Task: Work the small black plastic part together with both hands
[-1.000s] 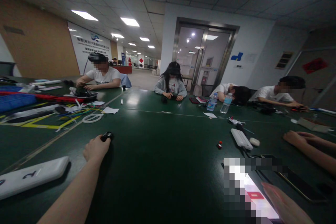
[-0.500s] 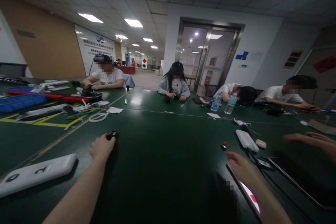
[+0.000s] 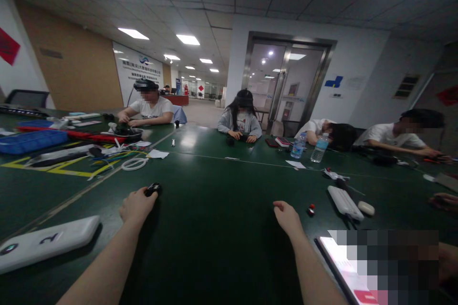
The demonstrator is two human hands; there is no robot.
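Note:
My left hand rests on the dark green table, its fingers closed on a small black object with a shiny part. My right hand is over the table to the right, fingers curled together. Whatever it may hold is hidden. A small red and dark item lies to the right of that hand, apart from it. Beyond it are a white power bank and a small pale case. A phone with a lit screen lies beside my right forearm.
A white device marked 2 lies at the near left. Blue trays, cables and a white coil are behind it. Two water bottles stand at the back right. Several people sit around the table.
My right hand has moved left, away from the phone and the small red item. My left hand still holds the black object. The view has shifted slightly.

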